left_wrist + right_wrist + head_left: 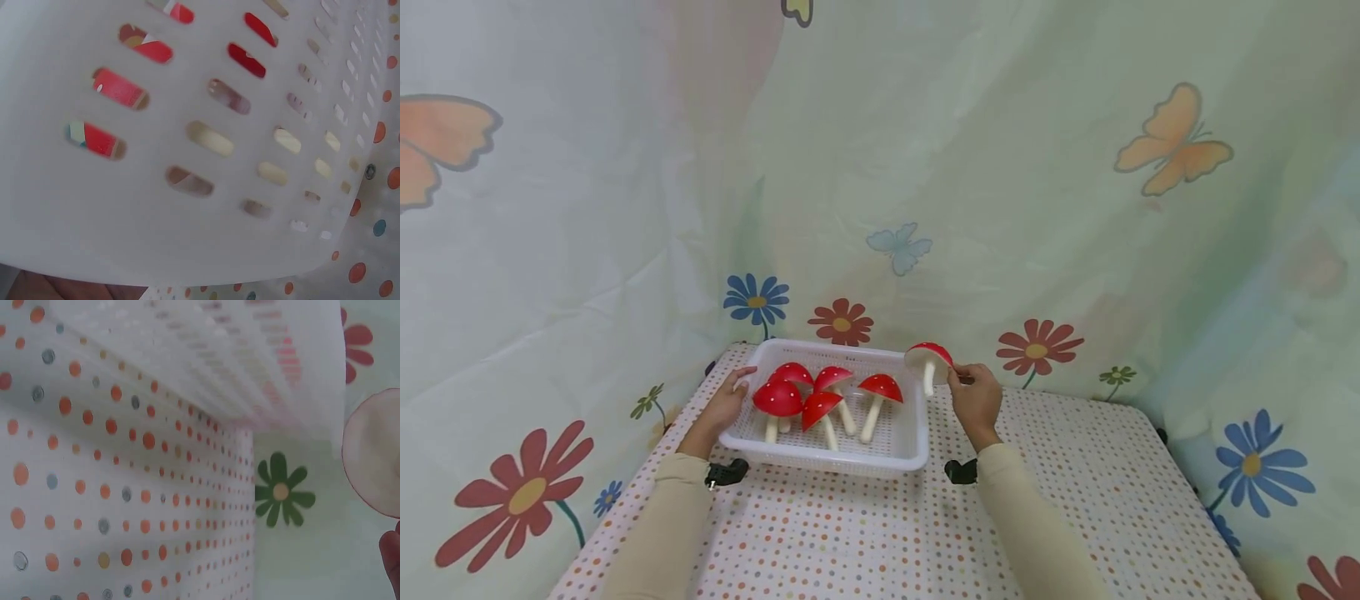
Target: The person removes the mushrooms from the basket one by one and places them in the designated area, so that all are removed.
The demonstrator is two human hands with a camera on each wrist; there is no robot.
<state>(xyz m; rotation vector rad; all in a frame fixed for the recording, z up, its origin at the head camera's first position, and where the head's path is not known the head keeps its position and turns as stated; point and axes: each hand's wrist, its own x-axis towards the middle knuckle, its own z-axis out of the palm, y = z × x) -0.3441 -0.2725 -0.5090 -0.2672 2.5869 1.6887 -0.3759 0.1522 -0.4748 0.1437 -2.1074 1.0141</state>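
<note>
My right hand (977, 402) pinches the edge of a toy mushroom's red cap (934, 351), holding it up at the basket's right rim. Its pale stem points down, and in the right wrist view the cap's pale underside (379, 453) shows beside a fingertip. With my left hand (724, 410) I hold the left rim of a white plastic basket (850, 459). Several red-capped mushrooms with white dots, one of them a mushroom (880, 400) on the right, stand or lean inside. The left wrist view is mostly filled by the basket's slotted wall (125, 212).
The basket stands on a table with a dotted cover (850, 533). Close behind and at both sides hangs a pale curtain (1000, 208) printed with flowers and butterflies. A dark wrist device (727, 473) shows by the left sleeve and another (961, 472) by the right.
</note>
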